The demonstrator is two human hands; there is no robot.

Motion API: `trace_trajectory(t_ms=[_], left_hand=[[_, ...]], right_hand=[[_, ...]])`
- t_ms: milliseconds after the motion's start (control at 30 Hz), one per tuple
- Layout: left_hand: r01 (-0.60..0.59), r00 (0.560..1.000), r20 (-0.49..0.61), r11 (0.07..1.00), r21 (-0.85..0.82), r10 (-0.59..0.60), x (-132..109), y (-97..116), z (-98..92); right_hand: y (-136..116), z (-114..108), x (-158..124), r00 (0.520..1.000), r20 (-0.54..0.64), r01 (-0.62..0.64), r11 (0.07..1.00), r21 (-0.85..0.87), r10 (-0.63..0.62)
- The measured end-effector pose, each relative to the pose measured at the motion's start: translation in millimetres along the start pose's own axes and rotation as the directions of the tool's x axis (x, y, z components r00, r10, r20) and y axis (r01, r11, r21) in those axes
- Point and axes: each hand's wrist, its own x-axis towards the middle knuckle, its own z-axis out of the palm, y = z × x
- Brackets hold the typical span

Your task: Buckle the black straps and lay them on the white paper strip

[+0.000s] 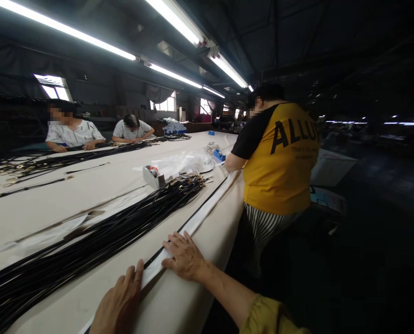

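My left hand (118,304) lies flat and open on the cream table (88,195), its fingers pressed on a long white strip (200,218) that runs along the near edge. My right hand (183,255) also lies flat and open on the same strip, a little farther along. A thin black strap (193,215) lies along the strip's left side. Beside my hands a thick bundle of black straps (99,239) with gold metal ends stretches across the table.
A person in a yellow and black shirt (280,157) stands at the table edge ahead on the right. Two seated people (71,132) work at the far left side. A tape dispenser (153,176), clear plastic bags (188,162) and more straps (54,162) lie on the table.
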Motion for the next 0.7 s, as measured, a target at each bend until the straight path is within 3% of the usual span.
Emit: trace_trajectory(t_ms=[100,400,700], left_hand=[[0.000,1.000,0.011,1.000,0.009,0.000,1,-1,2.7],[-0.005,0.999,0.049,0.999,0.053,0.002,-5,2,-17.0],[0.010,0.997,0.071,1.000,0.009,-0.010,0,2,-8.6]], right_hand=[[0,0,0,1.000,-0.006,0.003,1.000,0.006,-0.003],[-2,-3,-2,1.000,-0.008,-0.002,0.999,0.045,0.002],[0,0,-1,1.000,-0.013,0.001,0.999,0.040,0.000]])
